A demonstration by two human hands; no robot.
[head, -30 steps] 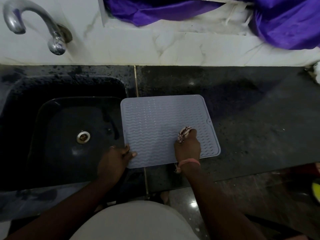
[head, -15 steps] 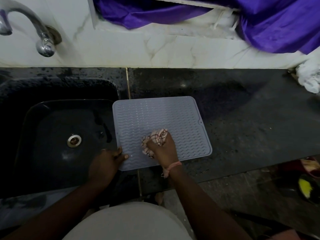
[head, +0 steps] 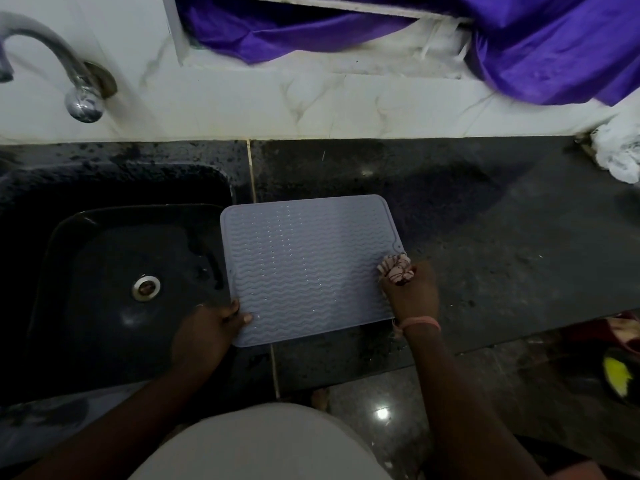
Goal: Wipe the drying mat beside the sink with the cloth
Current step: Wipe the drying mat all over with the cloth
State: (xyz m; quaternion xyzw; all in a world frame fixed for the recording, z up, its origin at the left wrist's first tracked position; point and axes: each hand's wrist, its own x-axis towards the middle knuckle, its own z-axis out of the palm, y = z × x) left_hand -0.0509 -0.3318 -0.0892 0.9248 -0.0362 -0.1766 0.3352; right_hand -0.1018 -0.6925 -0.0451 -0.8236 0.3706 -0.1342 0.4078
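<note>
A grey ribbed drying mat (head: pixel 304 265) lies flat on the dark granite counter, just right of the black sink (head: pixel 104 271). My right hand (head: pixel 410 294) grips a bunched pink-and-white patterned cloth (head: pixel 396 268) and presses it on the mat's right edge, near the small hole. My left hand (head: pixel 207 329) rests on the mat's near left corner, thumb and fingertips lying on the mat and holding it in place.
A chrome tap (head: pixel 69 74) juts from the white marble wall at the back left. Purple fabric (head: pixel 519 39) hangs from a ledge above. A crumpled white bag (head: pixel 620 154) lies at the counter's far right. The counter's front edge (head: pixel 485 344) runs below the mat.
My right hand with the cloth swept from the right part of the mat to its middle front, then back to the right edge. My left hand stayed on the near left corner.
</note>
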